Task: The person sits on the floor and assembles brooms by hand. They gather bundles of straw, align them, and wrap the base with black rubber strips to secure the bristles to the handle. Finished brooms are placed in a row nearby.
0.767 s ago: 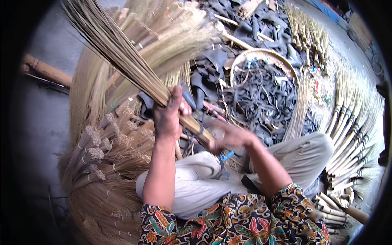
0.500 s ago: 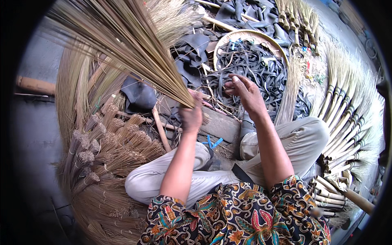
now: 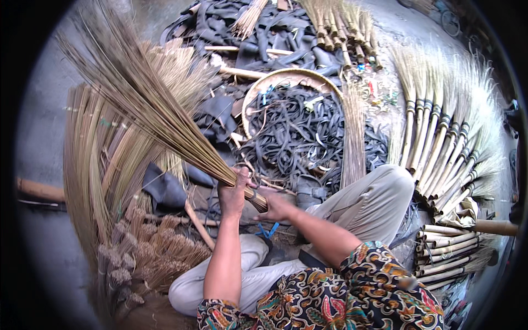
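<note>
A long bundle of broom straw (image 3: 165, 124) slants from the upper left down to my lap, its stems fanned out at the far end. My left hand (image 3: 232, 193) is closed round the stems near the narrow butt end. Between my hands, a narrow dark band seems to circle the stems. My right hand (image 3: 279, 208) is at the butt end, thumb below and fingers above. Motion blurs those fingers, so their grip is unclear. Just beneath lies a blue strip (image 3: 267, 231).
Ahead stands a round woven tray (image 3: 257, 93) heaped with black rubber strips (image 3: 297, 126). Finished brooms (image 3: 434, 137) fan out at right, above stacked bamboo handles (image 3: 448, 247). Straw bundles (image 3: 88, 165) and tied stalk bunches (image 3: 165, 247) lie at left. Black rubber sheets (image 3: 217, 115) lie beyond.
My right hand has come down and left from above the rubber strips to the bundle's butt end. My left hand, still holding the bundle, is a little lower and further left. The view has shifted.
</note>
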`<state>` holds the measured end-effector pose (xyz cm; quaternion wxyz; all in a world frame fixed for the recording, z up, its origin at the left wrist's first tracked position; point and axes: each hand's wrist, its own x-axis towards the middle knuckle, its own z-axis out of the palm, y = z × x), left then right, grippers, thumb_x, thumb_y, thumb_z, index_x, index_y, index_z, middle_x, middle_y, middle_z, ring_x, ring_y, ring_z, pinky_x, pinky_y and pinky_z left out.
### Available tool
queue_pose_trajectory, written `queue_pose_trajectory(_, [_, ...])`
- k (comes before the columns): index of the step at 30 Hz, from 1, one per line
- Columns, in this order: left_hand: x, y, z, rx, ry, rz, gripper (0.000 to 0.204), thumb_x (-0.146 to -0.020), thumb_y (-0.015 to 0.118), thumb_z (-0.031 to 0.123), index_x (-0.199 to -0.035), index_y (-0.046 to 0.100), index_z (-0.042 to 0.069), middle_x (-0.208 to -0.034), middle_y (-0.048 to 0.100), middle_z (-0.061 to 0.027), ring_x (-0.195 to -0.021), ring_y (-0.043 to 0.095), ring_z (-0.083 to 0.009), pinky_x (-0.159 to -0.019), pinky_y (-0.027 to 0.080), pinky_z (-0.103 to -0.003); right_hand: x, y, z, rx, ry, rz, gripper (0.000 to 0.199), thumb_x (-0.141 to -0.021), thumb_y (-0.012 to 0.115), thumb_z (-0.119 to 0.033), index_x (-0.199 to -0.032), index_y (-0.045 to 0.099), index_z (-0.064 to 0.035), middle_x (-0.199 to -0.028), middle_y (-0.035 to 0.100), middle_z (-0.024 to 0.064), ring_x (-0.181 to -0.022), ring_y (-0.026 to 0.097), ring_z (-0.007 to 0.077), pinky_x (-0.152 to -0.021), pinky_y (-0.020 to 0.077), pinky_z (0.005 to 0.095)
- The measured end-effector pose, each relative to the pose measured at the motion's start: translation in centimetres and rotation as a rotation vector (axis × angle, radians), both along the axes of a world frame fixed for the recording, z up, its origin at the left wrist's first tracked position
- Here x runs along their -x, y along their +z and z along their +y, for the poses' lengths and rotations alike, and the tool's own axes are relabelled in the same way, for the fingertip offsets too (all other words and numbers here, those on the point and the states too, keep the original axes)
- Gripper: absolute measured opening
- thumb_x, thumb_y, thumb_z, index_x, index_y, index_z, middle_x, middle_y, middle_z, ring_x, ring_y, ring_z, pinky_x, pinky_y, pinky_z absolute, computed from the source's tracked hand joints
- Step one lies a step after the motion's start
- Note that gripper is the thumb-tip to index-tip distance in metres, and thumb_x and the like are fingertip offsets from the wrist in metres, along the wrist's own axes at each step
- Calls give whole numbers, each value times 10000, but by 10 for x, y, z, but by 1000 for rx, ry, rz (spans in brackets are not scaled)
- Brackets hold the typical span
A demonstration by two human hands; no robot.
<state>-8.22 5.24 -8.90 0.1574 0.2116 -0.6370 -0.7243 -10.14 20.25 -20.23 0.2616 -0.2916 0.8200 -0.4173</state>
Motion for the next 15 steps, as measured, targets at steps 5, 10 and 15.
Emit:
queue_pose_trajectory(5, [11,76,-17,183,-90,-13,1006,-838,807,599,-1514,378,-10,-1283,614,-136,-1174,619,-212,-1041,485,-376,25,40,-19,486,-437,-108,524,-837,803,-401,-1179,649,-36,-1076,716,218,-1006,705,396,-887,542,453])
queue_pose_trajectory(10, [-40,151,-118,521,-247,-353,983,-834,636,805,-1414,557,15,-1333,601,-152,-1178,629,-236,-1062,474,-396,267,197,19,488,-760,-127,922,-807,809,-621,-1291,510,105,-1019,705,239,-884,707,218,-716,586,373])
queue_pose_trajectory(15, [-109,141,-195,467,-37,-493,828,-939,612,713,-1415,563,38,-1318,615,-148,-1064,680,-234,-1001,509,-378,407,340,130,112,-927,862,1113,-858,681,-732,-1492,380,132,-1389,575,343,-1280,598,430,-1085,478,454])
